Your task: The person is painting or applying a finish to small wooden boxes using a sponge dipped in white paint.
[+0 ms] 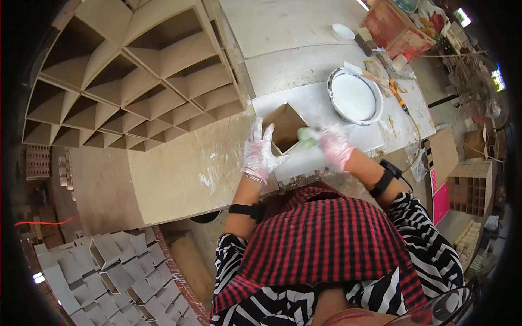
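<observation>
A small open-topped brown box (287,126) stands at the table's front edge, turned cornerwise to me. My left hand (260,151), in a thin clear glove smeared with white, grips the box's left side, thumb at the near corner. Just right of the box, my right hand (333,144) is gloved too and blurred by motion. Its fingers are closed on a pale green sponge-like pad (309,137) near the box's right wall. Beyond that hand sits a round tub (353,98) of white paint-like liquid, with a flat tool lying across its rim.
A large rack of brown compartments (147,76) rises at the left. An orange-handled tool (398,98) with a hose lies right of the tub. A white bowl (343,32) is farther back, near a reddish crate (397,27). Many pale boxes (119,271) are stacked lower left.
</observation>
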